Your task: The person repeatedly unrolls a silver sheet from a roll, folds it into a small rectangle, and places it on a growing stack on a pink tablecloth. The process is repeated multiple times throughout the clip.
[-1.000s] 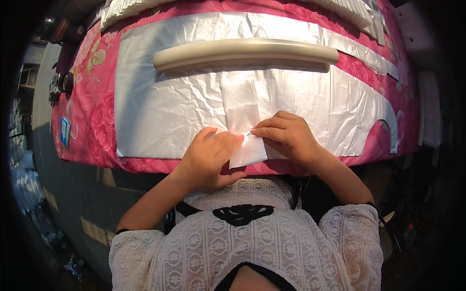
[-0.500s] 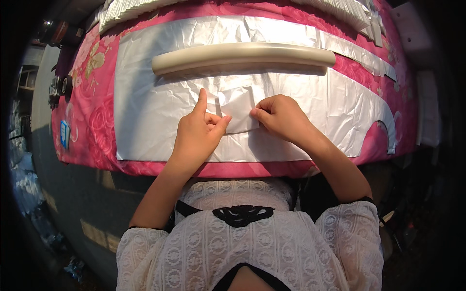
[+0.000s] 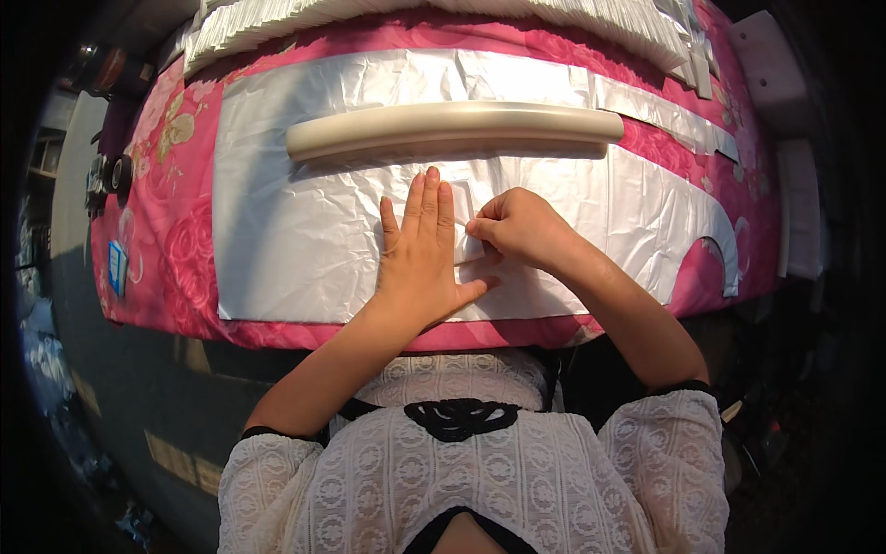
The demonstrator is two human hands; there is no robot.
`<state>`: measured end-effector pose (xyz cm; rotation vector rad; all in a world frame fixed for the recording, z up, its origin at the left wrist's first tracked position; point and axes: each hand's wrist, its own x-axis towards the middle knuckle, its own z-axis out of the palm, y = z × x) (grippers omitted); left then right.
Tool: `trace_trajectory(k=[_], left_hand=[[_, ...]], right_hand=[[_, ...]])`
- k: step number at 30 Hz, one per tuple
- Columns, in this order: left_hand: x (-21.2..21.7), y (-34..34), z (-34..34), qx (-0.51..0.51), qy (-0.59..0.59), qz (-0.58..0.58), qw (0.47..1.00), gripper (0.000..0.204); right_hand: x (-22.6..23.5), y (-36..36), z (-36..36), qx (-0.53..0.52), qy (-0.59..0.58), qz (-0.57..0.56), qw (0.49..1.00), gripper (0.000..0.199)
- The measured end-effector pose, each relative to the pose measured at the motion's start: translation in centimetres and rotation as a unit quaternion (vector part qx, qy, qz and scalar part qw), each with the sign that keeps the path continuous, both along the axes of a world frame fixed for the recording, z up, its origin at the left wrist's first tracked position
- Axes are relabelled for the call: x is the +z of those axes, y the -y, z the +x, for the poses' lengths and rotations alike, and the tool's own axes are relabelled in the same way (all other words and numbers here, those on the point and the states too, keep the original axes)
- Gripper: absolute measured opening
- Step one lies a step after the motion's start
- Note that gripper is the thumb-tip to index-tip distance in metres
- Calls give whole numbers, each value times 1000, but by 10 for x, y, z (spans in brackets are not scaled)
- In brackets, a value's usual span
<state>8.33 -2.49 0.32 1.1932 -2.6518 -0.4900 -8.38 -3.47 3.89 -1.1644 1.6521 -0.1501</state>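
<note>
"While the left hand (image 3: 420, 258) is lying flat, fingers spread, what is the right hand (image 3: 517, 226) doing?"

"It's pinching the right edge of a small white piece (image 3: 464, 208)."

"Where is that piece lying?"

"It's lying on the silvery-white sheet (image 3: 305, 231), the left hand partly hiding it."

"And farther out?"

"A cream tube (image 3: 452, 123) is resting across the sheet, pink floral cloth (image 3: 189, 249) is showing around them, and stacked white pieces (image 3: 249, 32) are lining the far side."

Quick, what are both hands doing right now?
Left hand: open, palm down, spread over the small white piece.
Right hand: closed, seemingly pinching that piece's right edge.
</note>
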Motion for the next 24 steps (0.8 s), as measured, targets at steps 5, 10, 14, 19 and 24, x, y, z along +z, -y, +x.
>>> trace_trajectory(k=[5,10,14,19,24], left_hand=[[-2,2,-3,-2,16,23,1000,115],[-2,-1,-4,10,103,-34,994,115],[-2,-1,-1,5,1,-23,1000,112],[11,-16,53,1,-250,-22,968,85],[20,-71,132,158,-304,497,797,21]], right_hand=[[1,-9,1,-8,-9,-54,998,23],[9,-32,14,50,-158,-201,966,20],[13,-43,12,104,-278,-265,918,17],[-1,-18,36,194,-183,-543,796,44],[-50,-12,66,206,-166,-492,830,70]])
